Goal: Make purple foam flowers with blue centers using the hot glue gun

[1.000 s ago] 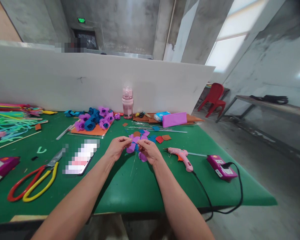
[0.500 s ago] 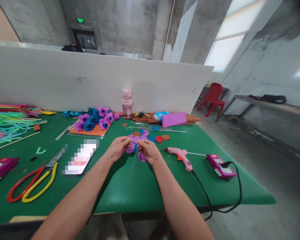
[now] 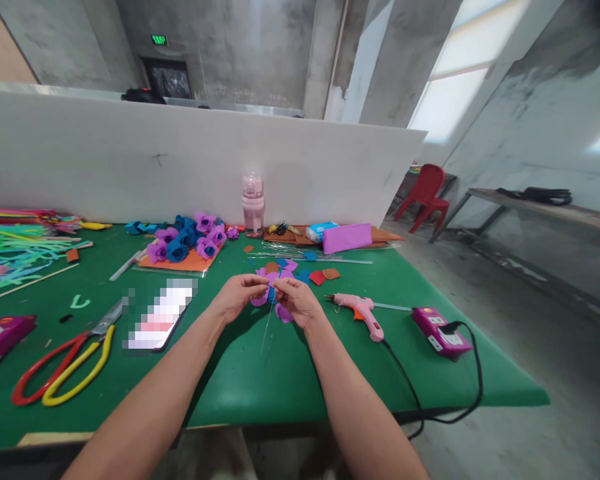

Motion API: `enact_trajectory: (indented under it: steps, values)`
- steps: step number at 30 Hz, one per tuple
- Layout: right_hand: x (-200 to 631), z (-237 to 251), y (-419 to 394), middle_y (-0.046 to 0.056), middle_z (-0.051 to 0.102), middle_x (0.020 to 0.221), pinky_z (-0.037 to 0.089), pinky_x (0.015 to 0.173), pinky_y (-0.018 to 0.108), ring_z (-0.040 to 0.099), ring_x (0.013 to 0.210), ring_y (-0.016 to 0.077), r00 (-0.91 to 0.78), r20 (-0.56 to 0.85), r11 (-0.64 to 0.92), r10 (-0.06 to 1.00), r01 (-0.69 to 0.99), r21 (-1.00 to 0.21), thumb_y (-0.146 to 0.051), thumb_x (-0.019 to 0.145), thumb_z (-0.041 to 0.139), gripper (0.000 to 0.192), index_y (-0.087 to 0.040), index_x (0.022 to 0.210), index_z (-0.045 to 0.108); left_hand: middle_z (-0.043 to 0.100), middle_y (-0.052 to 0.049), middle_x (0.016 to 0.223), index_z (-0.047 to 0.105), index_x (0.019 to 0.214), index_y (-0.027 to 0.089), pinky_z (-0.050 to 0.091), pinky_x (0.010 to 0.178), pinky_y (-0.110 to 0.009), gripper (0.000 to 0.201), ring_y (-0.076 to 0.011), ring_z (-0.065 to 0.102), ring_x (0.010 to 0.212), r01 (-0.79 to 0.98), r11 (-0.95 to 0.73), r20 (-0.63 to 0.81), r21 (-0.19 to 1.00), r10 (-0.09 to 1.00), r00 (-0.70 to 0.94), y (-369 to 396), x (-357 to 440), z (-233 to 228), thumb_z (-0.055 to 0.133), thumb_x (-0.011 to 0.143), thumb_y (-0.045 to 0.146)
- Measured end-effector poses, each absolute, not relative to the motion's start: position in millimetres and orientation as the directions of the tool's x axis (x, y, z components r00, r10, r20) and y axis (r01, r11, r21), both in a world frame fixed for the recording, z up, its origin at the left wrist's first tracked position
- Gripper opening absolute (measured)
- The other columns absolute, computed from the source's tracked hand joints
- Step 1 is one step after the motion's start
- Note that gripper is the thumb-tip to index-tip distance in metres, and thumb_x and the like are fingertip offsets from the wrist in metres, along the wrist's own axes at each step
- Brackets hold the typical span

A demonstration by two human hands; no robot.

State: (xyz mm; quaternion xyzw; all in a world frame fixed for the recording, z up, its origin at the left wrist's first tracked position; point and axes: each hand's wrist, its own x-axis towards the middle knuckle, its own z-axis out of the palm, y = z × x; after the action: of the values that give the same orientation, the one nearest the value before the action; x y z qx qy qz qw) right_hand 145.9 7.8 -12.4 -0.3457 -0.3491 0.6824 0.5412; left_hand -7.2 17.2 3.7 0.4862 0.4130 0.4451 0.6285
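You've got both hands pinched together on a small purple foam petal – left hand, right hand – held up off the green table, thin wire stem dangling below. The pink glue gun sits just to the right, probably so it's handy.

A small purple petal is pinched between the fingertips of the left hand and the right hand, just above the green table. A thin wire hangs from it, slanting down toward the near edge with its lower end close to the table. More purple and blue petals lie flat on the table right under and behind the hands, partly hidden by them.
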Motion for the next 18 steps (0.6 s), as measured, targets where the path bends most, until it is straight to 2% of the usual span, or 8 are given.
enact_trajectory:
  steps: [3,6,9,11,12,15,17,18]
  values:
    - [149,-12,9,-0.004,0.054,0.053,0.036,0.052,0.021,0.044,0.051,0.0056,-0.179,-0.087,-0.17,0.98,-0.521,-0.836,-0.03,0.053,0.077,0.022,-0.015,0.059,0.063,0.059,0.001,0.056,0.065,0.067,0.013,0.038,0.054,-0.022,0.023,-0.0083,0.048,0.052,-0.003,0.007,-0.006,1.0,0.965,0.264,16,-7,5,0.073,0.059,0.033]
    - [157,-10,11,-0.005,0.052,0.052,0.036,0.052,0.02,0.043,0.05,0.0057,-0.168,-0.08,-0.162,0.982,-0.564,-0.81,-0.03,0.055,0.077,0.022,-0.016,0.061,0.062,0.052,0.002,0.046,0.059,0.05,0.014,0.035,0.051,-0.022,0.03,-0.0084,0.044,0.046,0.226,-0.138,0.068,0.964,0.954,0.292,11,-5,12,0.066,0.066,0.038]
    - [166,-7,12,-0.006,0.049,0.053,0.039,0.055,0.021,0.042,0.051,0.006,-0.177,-0.059,-0.159,0.982,-0.631,-0.76,-0.031,0.057,0.076,0.021,-0.018,0.063,0.061,0.055,0.001,0.048,0.057,0.043,0.016,0.036,0.053,-0.022,0.029,-0.0108,0.048,0.05,0.357,-0.286,0.11,0.889,0.892,0.438,3,-7,29,0.068,0.063,0.034]
    - [171,-4,11,-0.006,0.047,0.055,0.042,0.06,0.023,0.042,0.052,0.0067,-0.206,-0.032,-0.165,0.978,-0.671,-0.723,-0.032,0.06,0.074,0.021,-0.018,0.063,0.058,0.066,-0.001,0.067,0.067,0.058,0.019,0.04,0.061,-0.023,0.011,-0.0156,0.056,0.065,0.347,-0.343,0.059,0.873,0.781,0.622,-1,-12,41,0.073,0.055,0.028]
    - [172,-3,10,-0.006,0.047,0.055,0.042,0.061,0.024,0.042,0.053,0.007,-0.219,-0.016,-0.165,0.976,-0.684,-0.71,-0.033,0.061,0.073,0.021,-0.019,0.062,0.057,0.067,-0.001,0.067,0.068,0.06,0.021,0.041,0.063,-0.023,0.009,-0.0166,0.058,0.066,0.366,-0.345,0.034,0.864,0.765,0.643,-4,-15,45,0.073,0.055,0.027]
    - [175,0,8,-0.006,0.044,0.056,0.043,0.062,0.024,0.042,0.053,0.0073,-0.233,0.033,-0.145,0.972,-0.702,-0.697,-0.033,0.064,0.07,0.022,-0.019,0.059,0.054,0.067,-0.002,0.064,0.07,0.062,0.022,0.043,0.069,-0.026,0.01,-0.0188,0.06,0.068,0.454,-0.356,0.042,0.817,0.822,0.568,-10,-26,43,0.067,0.063,0.032]
    - [174,-1,9,-0.006,0.044,0.056,0.043,0.063,0.024,0.042,0.053,0.0074,-0.23,0.065,-0.122,0.971,-0.708,-0.696,-0.033,0.064,0.071,0.023,-0.019,0.059,0.053,0.07,-0.003,0.091,0.071,0.086,0.024,0.042,0.082,-0.03,0.023,-0.0224,0.061,0.087,0.492,-0.411,0.093,0.767,0.831,0.549,-17,-28,27,0.062,0.068,0.035]
    - [173,-1,9,-0.006,0.045,0.056,0.043,0.063,0.024,0.042,0.054,0.0074,-0.228,0.075,-0.114,0.971,-0.712,-0.693,-0.033,0.064,0.071,0.024,-0.019,0.059,0.052,0.066,-0.005,0.107,0.068,0.098,0.023,0.038,0.09,-0.032,0.032,-0.0242,0.057,0.101,0.532,-0.445,0.099,0.72,0.825,0.556,-23,-27,17,0.058,0.071,0.038]
